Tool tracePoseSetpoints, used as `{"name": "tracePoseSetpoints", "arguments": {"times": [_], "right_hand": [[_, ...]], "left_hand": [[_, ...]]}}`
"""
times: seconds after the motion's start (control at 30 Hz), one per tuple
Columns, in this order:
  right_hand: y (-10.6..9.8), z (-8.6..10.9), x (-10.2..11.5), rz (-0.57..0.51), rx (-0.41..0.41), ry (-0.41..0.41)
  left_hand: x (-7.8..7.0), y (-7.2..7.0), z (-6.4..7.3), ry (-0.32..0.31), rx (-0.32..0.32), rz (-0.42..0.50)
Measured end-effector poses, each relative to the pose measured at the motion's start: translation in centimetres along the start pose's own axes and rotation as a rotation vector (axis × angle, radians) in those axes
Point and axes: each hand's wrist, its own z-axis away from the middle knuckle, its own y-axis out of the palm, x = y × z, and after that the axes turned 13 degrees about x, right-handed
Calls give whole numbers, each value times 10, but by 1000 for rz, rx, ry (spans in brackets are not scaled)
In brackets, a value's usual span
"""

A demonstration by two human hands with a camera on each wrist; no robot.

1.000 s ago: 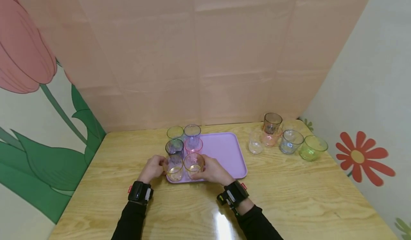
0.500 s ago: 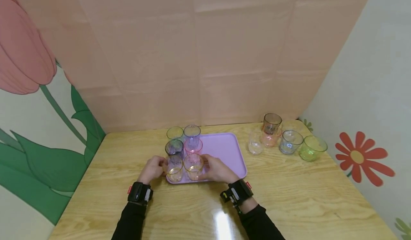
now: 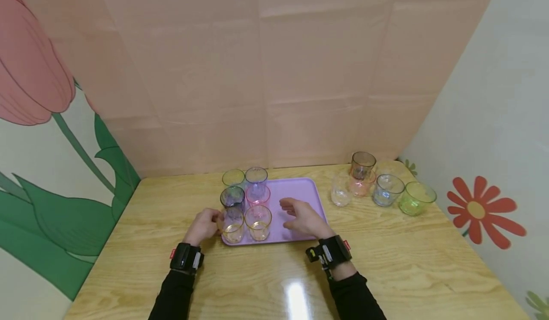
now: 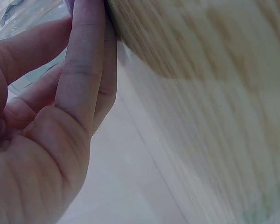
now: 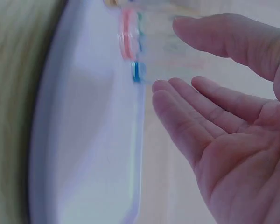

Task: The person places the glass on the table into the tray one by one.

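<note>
A purple tray [image 3: 296,210] lies on the table, with drinking glasses in two columns on its left part. At its front left stand two amber-rimmed glasses, the left one [image 3: 233,232] and the right one [image 3: 259,232]. Behind them are a pink-rimmed glass [image 3: 258,196] and a dark-rimmed glass [image 3: 232,198]. My left hand [image 3: 203,225] pinches the tray's left edge beside the left amber-rimmed glass; its fingertips are partly hidden. Over the tray, right of the glasses and apart from them, my right hand [image 3: 305,218] holds nothing, thumb and fingers spread apart.
At the back right of the wooden table [image 3: 386,263] stand several more glasses, including a green glass [image 3: 416,198], a blue-grey glass [image 3: 387,190], a clear glass [image 3: 340,194] and a brown glass [image 3: 362,165] that appears stacked on a pink one. A pink-beige sheet hangs behind.
My right hand has let go of the right amber-rimmed glass and moved right, away from it. The glass stays standing on the tray. The left hand has hardly moved.
</note>
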Motion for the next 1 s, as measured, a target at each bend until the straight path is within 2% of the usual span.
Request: {"name": "tracePoseSetpoints", "arguments": {"times": [0.13,0.27,0.43,0.67,0.9,1.0], "right_hand": [[-12,4,-6,-51,-87,-34],[-21,4,-12,-93,-219,-62],[-30,7,-18,-100,-441,-77],[-42,12,-27,-130,-751,-45],[-53,19,-47,59,-977,-77],[-57,22,-56,101,-1035,-41]], "left_hand": [[-2,0,1,-16,-2,-19],[-1,0,1,-14,4,-13],[-1,0,1,-4,2,-11],[-1,0,1,7,-2,-22],[-2,1,0,-10,4,-7],[-2,1,0,-6,0,-9]]}}
